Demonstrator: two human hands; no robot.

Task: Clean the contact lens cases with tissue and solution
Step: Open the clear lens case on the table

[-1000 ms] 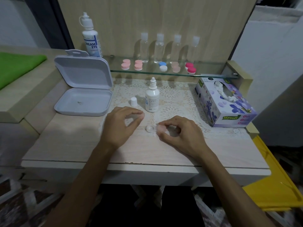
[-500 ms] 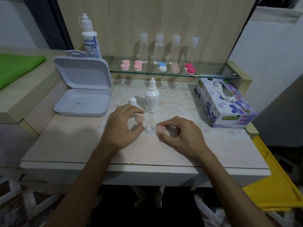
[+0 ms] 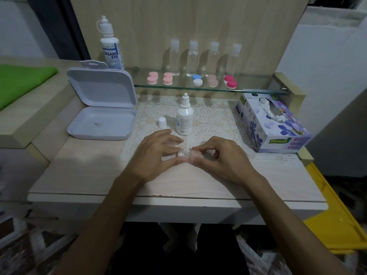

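The clear lens case [image 3: 185, 154] lies on the tabletop [image 3: 95, 171], right between the two hands. The left hand [image 3: 153, 155] has its fingers curled around the left cup of the case, with the fingertips touching it. The right hand [image 3: 218, 157] pinches the right side of the case between thumb and first finger; that side looks pale pink, maybe a cap, but it is too blurry to be sure.

Just behind the hands stands a small white bottle [image 3: 184, 118] with its top off. Its little white cap [image 3: 162, 122] stands beside it on the lace mat [image 3: 214, 118].

To the left sits an open white box [image 3: 103, 108], with only a tiny speck in its bottom half. To the right is a tissue box [image 3: 272, 124], and a white tissue [image 3: 268, 111] pokes out of it.

On the glass shelf [image 3: 248, 89] are five more lens cases [image 3: 197, 80] in pink, blue and white, and four clear bottles [image 3: 193, 58] behind them. A bigger bottle [image 3: 110, 46] stands at the left end.
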